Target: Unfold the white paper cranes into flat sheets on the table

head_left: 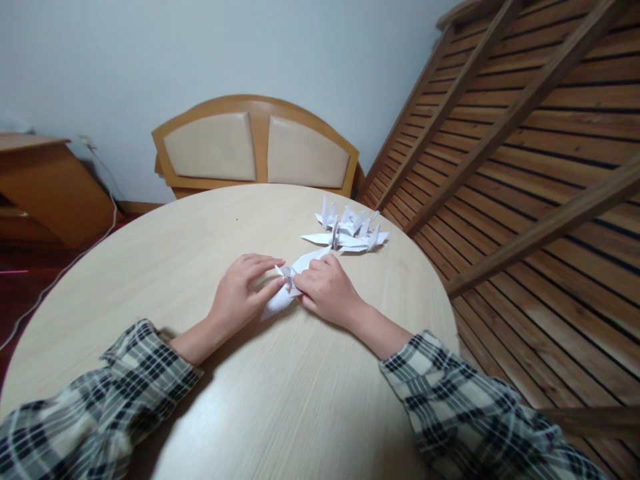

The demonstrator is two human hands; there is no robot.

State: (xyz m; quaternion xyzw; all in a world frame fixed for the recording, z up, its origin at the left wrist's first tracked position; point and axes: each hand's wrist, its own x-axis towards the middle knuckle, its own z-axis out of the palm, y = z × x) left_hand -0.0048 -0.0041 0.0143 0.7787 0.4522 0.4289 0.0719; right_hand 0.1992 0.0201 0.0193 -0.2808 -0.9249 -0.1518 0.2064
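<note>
A folded white paper (278,305) is pinched by left hand (249,285) and right hand (327,283) over the tabletop (300,400), seemingly unfinished; several apparently completed paper cranes (350,241) are grouped just beyond.

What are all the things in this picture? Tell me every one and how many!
Folded paper: 1, white, between the hands
Paper cranes: several, overlapping too much to count, white, table's far right
Round table: 1, pale wood, below the hands
Headboard: 1, brown with cream panels, behind the table
Slatted frame: 1, brown, right
Cabinet: 1, brown, left
Cable: 1, whitish, left
Wall: pale blue-grey, back
Floor: dark red, left
Sleeves: 2, black-and-cream plaid, on the arms
Left hand: 1, touching the paper
Right hand: 1, gripping the paper
</note>
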